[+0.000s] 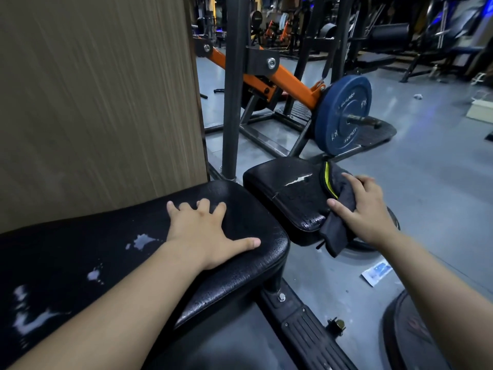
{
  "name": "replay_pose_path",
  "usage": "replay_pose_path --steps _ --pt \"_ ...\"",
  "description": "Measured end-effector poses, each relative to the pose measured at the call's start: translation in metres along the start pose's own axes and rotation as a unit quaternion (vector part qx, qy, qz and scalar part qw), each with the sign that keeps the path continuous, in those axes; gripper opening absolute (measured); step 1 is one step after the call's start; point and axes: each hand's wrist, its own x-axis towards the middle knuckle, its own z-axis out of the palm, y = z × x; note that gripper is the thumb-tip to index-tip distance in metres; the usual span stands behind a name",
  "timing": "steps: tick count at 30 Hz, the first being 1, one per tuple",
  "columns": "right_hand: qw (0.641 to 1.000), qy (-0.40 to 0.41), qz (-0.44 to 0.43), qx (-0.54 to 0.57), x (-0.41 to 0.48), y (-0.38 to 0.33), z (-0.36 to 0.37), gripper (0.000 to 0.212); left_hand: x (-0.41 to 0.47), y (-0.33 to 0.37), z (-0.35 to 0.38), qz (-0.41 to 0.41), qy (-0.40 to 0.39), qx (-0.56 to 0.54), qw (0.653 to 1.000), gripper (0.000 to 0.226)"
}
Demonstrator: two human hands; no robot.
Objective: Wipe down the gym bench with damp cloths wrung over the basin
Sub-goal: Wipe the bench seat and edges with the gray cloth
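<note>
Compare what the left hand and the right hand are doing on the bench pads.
The left hand lies flat and empty, fingers spread, on the long pad; the right hand presses a dark cloth on the small pad. The long pad has pale worn patches; the small pad has a tear. Both are black.

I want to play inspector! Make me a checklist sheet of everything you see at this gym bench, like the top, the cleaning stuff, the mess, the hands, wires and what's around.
Surface: long black bench pad has pale worn patches; the smaller seat pad has a torn spot.
Job's things: dark cloth with a yellow edge lies on the seat pad's right side; no basin seen.
Clutter: a small packet and a white scrap on the floor.
Hands: left hand lies flat and spread on the bench pad; right hand presses on the cloth.
Cables: nothing seen.
Surroundings: wooden panel to the left, blue weight plate on an orange-armed machine, more gym machines behind.
</note>
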Motion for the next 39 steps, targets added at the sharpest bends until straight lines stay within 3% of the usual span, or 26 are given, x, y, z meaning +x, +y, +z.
replay_pose_path --steps 8,13,18,25,32,39 --pt "0.984 0.156 -0.075 -0.03 -0.034 -0.026 0.031 0.072 0.0 0.002 -0.001 -0.003 -0.011 0.006 1.0 0.125" --pt "0.967 0.183 -0.168 -0.061 -0.037 -0.051 0.044 0.062 0.0 0.002 0.0 -0.006 -0.009 0.005 1.0 0.124" --pt "0.954 0.123 -0.248 -0.114 -0.027 -0.059 0.035 0.062 0.0 0.003 0.001 -0.009 -0.002 0.006 1.0 0.124" --pt "0.914 -0.09 -0.355 -0.173 0.013 -0.1 0.027 0.055 0.001 0.003 0.0 -0.01 -0.005 0.005 1.0 0.124" --pt "0.928 -0.2 -0.276 -0.154 0.051 -0.128 0.047 0.074 0.0 0.002 -0.001 -0.011 -0.007 0.006 1.0 0.123" --pt "0.97 -0.198 -0.139 -0.039 0.061 -0.15 0.056 0.067 -0.006 -0.002 -0.001 -0.01 -0.004 -0.03 0.999 0.12"
